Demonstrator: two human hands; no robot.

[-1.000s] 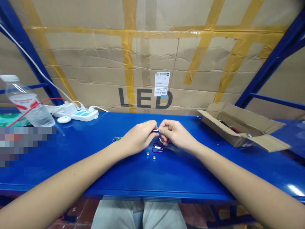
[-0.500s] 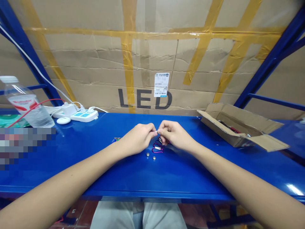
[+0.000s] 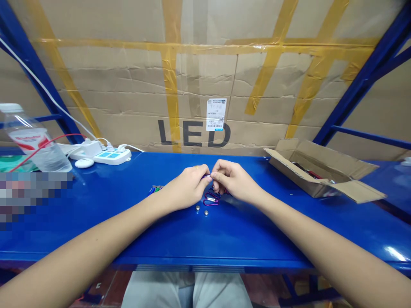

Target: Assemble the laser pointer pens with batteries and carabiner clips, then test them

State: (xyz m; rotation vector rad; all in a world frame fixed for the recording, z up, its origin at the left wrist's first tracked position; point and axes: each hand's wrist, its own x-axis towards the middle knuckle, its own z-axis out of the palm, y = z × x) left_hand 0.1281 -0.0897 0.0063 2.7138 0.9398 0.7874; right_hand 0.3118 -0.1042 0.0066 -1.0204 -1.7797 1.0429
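Above the middle of the table, my left hand (image 3: 193,185) is closed, thumb and forefinger pinching a small purple and silver piece (image 3: 207,176). My right hand (image 3: 230,179) meets it fingertip to fingertip and pinches the other end of that piece. Fingers cover most of it, so its kind is unclear. Just under my right hand lie purple carabiners (image 3: 211,204), partly hidden by its fingers. Two small silver round pieces, one a silver button-like disc (image 3: 206,213), rest nearer to me. Small blue and green tubes (image 3: 156,189) show behind my left wrist.
An open cardboard box (image 3: 302,175) with dark and red items stands on the blue table (image 3: 224,239) at right. At left are a water bottle (image 3: 38,145), a power strip (image 3: 112,156) with cables, and a white round case (image 3: 84,163). A large taped carton (image 3: 128,98) backs the table.
More of the purple surface now shows between my fingertips. My hands stay together in nearly the same place; the whole view has shifted slightly.
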